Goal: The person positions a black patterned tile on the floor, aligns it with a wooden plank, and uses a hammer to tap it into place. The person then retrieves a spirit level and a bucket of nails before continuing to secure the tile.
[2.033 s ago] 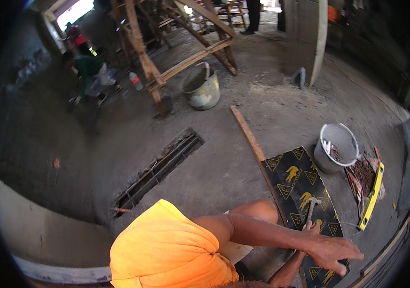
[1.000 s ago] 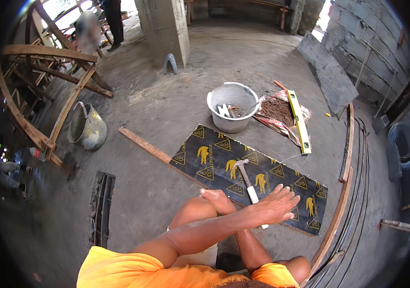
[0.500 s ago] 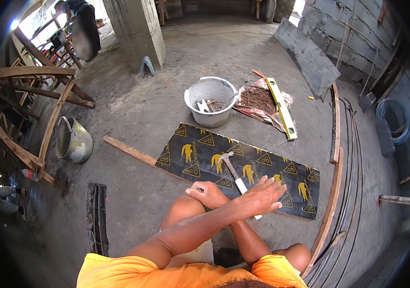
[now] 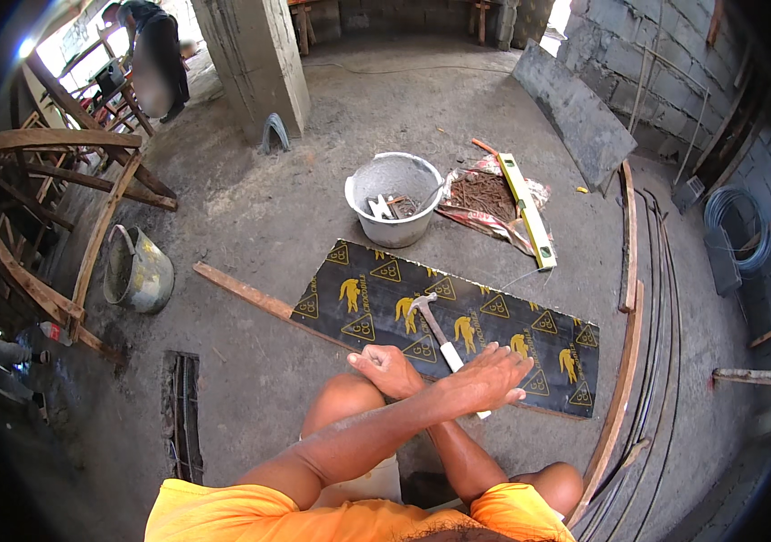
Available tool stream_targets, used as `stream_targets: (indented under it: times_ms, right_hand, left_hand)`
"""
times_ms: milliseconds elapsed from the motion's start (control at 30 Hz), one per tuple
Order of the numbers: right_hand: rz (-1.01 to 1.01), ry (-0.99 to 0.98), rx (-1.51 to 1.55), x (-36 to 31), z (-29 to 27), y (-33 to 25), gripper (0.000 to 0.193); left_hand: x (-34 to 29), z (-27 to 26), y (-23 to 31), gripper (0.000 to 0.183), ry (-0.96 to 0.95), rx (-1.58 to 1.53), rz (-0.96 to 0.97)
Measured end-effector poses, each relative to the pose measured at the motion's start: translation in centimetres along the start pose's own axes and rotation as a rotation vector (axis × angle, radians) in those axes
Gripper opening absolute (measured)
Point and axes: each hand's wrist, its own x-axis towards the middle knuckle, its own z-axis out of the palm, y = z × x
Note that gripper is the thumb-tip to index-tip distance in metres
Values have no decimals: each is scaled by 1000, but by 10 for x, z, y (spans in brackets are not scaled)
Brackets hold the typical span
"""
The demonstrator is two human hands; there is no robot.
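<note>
My forearms are crossed in front of me, the left over the right. My left hand (image 4: 492,376) reaches to the right with its fingers stretched out, above a black plywood board (image 4: 376,294) with yellow prints. A claw hammer (image 4: 435,327) with a white grip lies on the board, its head pointing away. The grip runs beneath my left forearm and wrist, and its end shows on the near side. My right hand (image 4: 389,369) is by my left knee, loosely curled with the thumb out; nothing shows in it. Its fingertips are hidden.
Beyond the board stand a grey bucket (image 4: 392,230) with tools, a sack with brown material (image 4: 485,194) and a yellow spirit level (image 4: 526,212). Left: another bucket (image 4: 146,275), timber frames (image 4: 101,230), a floor slot (image 4: 184,415). Right: wood strips (image 4: 616,397), bars. A person (image 4: 155,59) bends far left.
My view has tilted slightly, so the board and hammer sit a little lower. My right thumb has lifted a little. My left hand stays nearly still, fingers stretched.
</note>
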Motion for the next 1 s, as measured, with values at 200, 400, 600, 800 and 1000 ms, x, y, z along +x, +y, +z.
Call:
stream_targets:
  times_ms: [200,400,600,800,1000]
  right_hand:
    - [1,-48,32,3,6,5,48]
    - [-100,-75,89,7,6,15,43]
    - [-3,-150,-5,9,-1,16,45]
    - [-37,-69,78,8,4,11,38]
    - [-27,-7,174,8,9,9,36]
  left_hand:
    - [-2,11,-1,61,32,-1,7]
    - [-4,18,-1,60,127,-39,28]
    - [-3,2,0,64,-53,-81,-38]
    - [-4,7,-4,64,6,-87,-45]
    - [-1,20,-9,64,26,-65,-34]
